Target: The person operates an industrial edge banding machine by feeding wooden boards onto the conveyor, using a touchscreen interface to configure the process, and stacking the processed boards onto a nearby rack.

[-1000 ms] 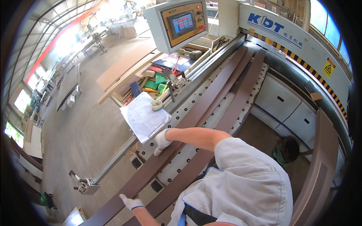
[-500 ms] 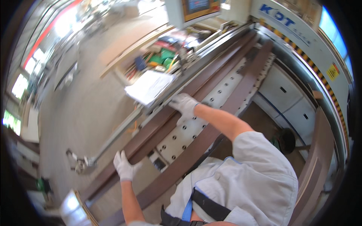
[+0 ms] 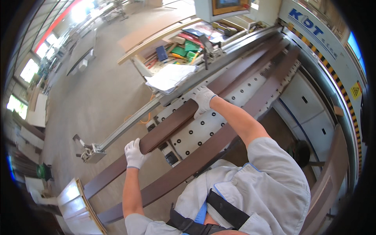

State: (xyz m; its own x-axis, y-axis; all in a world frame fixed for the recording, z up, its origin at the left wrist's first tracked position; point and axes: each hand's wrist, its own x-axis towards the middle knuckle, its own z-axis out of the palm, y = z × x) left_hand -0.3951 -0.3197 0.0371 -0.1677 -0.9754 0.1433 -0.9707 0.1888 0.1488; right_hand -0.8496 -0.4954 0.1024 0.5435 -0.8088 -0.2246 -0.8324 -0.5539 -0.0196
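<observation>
My left hand (image 3: pixel 135 154), in a white glove, grips a long dark brown plank (image 3: pixel 168 124) at its near-left end, thumb and fingers spread across it. Farther along the same plank, my gloved right hand (image 3: pixel 203 101) reaches over it and holds it, its fingertips partly hidden. The plank lies over a white machine bed (image 3: pixel 201 131) dotted with black round inserts. Another brown plank (image 3: pixel 188 166) runs roughly parallel, closer to my body. A further brown strip (image 3: pixel 105 177) passes below my left hand toward the lower left.
Beyond the bed, a metal rail (image 3: pixel 131 122) ends in a clamp-like stop (image 3: pixel 92 152). White papers (image 3: pixel 171 77) lie by a wooden tray of tools (image 3: pixel 137 62). A machine housing (image 3: pixel 309 29) stands far right. A stack of pale panels (image 3: pixel 72 199) supports plank ends at lower left.
The view has shifted, so the scene sits farther right and lower. More of the white bed shows beyond the held plank. Both hands stay on the plank.
</observation>
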